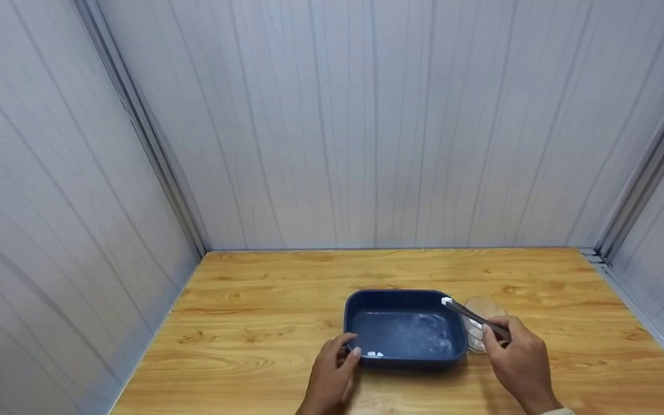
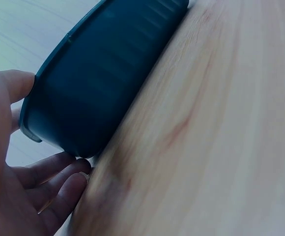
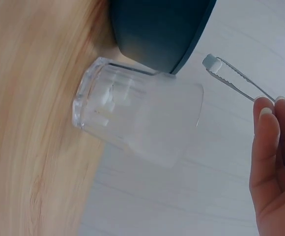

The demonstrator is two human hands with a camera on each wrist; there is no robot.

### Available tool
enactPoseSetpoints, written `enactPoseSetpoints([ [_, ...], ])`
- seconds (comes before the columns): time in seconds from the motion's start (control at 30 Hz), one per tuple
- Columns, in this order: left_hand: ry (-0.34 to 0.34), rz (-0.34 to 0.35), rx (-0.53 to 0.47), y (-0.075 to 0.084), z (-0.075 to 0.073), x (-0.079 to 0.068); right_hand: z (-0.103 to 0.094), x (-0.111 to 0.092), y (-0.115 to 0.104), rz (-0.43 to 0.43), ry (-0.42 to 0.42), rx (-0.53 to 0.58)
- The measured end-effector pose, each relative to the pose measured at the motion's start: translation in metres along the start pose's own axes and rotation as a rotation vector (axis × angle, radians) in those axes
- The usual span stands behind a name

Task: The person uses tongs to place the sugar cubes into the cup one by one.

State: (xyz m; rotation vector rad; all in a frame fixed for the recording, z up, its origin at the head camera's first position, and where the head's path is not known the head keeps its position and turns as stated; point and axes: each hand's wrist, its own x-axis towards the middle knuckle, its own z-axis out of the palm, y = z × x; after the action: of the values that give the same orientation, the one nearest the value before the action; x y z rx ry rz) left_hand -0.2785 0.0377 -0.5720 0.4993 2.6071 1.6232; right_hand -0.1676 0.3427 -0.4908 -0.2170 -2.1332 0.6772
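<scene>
A dark blue rectangular basin point(image 1: 404, 334) sits on the table, with a few small white pieces point(image 1: 374, 354) inside along its near wall. At its near-left corner my left hand point(image 1: 330, 368) grips the rim, and the left wrist view shows the thumb at the rim and fingers by the underside. My right hand point(image 1: 519, 357) pinches slim metal tongs point(image 1: 476, 317), whose tips clasp a small white cube point(image 3: 212, 63). That cube is over the basin's far-right rim in the head view. Beside the basin's right wall stands a clear glass point(image 3: 142, 108), partly behind the tongs and right hand.
The wood-grain table point(image 1: 251, 323) reaches back to a pale panelled wall point(image 1: 366, 127). More panels rise on the left and right, joined by metal corner posts point(image 1: 147, 138).
</scene>
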Motion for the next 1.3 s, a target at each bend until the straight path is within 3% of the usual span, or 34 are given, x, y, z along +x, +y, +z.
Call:
enactPoseSetpoints([
  [0.5, 0.014, -0.038, 0.012, -0.001, -0.001, 0.001, -0.008, 0.002, 0.006, 0.018, 0.013, -0.011],
  [0.87, -0.016, -0.004, 0.004, 0.003, 0.001, 0.0, -0.015, -0.003, 0.012, 0.155, -0.03, -0.056],
  [1.03, -0.043, -0.002, -0.003, 0.004, 0.004, 0.0, -0.02, -0.006, 0.015, 0.195, -0.006, -0.075],
  [1.3, -0.007, -0.002, -0.011, 0.001, 0.0, -0.001, -0.021, -0.007, 0.02, 0.178, -0.017, -0.07],
])
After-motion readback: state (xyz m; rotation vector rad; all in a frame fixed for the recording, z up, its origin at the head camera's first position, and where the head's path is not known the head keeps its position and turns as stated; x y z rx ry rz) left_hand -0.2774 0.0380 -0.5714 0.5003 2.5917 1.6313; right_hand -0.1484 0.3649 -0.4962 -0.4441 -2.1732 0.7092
